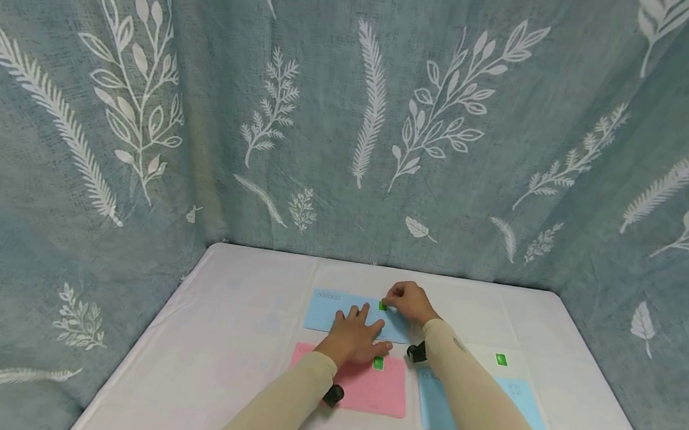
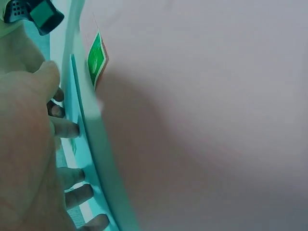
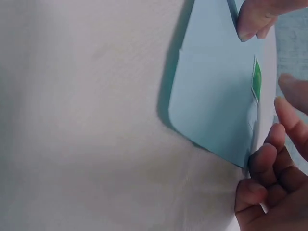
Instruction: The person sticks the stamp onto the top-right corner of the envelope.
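Note:
A blue envelope [image 1: 324, 311] with a row of small printed boxes lies at the back of the table. My left hand [image 1: 351, 334] rests on its lower part, fingers spread, with the wrist above a pink envelope [image 1: 380, 393]. At the blue envelope's upper right lies a green stamp [image 1: 383, 306]. Beside that stamp is my right hand [image 1: 411, 301], its fingers bent around the corner area. In the right wrist view the stamp [image 3: 257, 79] lies on the paper, with a gap between thumb and forefinger. Another green stamp [image 1: 378, 363] sits on the pink envelope's upper edge.
A second blue envelope [image 1: 433, 405] lies at the front right, partly under my right forearm. Just above it a loose green stamp [image 1: 501, 360] lies on the white tablecloth [image 1: 229, 338]. A patterned curtain [image 1: 325, 124] hangs behind the table.

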`<act>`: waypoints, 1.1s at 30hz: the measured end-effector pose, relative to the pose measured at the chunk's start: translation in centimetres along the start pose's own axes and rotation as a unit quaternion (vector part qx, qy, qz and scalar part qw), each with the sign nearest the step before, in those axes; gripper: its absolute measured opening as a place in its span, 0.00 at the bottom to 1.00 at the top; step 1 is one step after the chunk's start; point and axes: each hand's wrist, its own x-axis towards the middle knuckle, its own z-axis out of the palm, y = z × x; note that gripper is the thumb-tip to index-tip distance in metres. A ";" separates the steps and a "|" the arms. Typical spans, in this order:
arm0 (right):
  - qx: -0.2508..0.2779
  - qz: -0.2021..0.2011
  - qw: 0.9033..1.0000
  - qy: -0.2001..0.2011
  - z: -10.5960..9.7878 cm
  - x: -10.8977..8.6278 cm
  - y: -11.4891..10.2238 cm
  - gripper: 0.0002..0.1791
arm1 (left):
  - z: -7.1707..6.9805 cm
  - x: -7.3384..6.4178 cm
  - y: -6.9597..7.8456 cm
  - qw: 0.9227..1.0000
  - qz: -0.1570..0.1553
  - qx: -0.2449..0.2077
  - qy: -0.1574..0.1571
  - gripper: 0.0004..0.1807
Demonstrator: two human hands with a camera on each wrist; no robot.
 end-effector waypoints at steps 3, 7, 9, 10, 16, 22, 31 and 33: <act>0.013 0.005 1.000 -0.003 0.0 -0.4 0.6 0.08 | 0.6 -0.1 0.1 1.000 0.008 -0.017 0.002 0.35; 0.023 -0.003 1.000 -0.010 -0.2 -1.0 0.8 0.08 | 1.1 -0.4 0.2 1.000 0.003 -0.025 0.016 0.35; 0.019 -0.004 1.000 -0.010 -0.3 -1.3 0.8 0.08 | 1.2 -0.6 0.2 0.999 0.000 -0.023 0.030 0.36; 0.018 -0.003 1.000 -0.010 -0.4 -1.4 0.8 0.08 | 1.3 -0.6 0.2 0.999 0.000 -0.021 0.032 0.37; 0.003 -0.013 1.000 -0.008 -1.4 -2.4 0.8 0.07 | 1.8 -1.1 0.9 0.998 0.019 -0.028 0.054 0.43; -0.013 -0.037 0.999 -0.029 -3.2 -3.6 0.3 0.06 | 2.1 -2.7 2.7 0.996 0.063 -0.010 0.065 0.46; -0.043 -0.049 0.996 -0.056 -7.4 -6.3 1.8 0.04 | 3.3 -5.6 7.9 0.983 0.155 0.053 0.083 0.47; -0.045 -0.046 0.996 -0.058 -8.4 -7.0 2.9 0.05 | 3.8 -6.1 9.1 0.978 0.176 0.070 0.083 0.48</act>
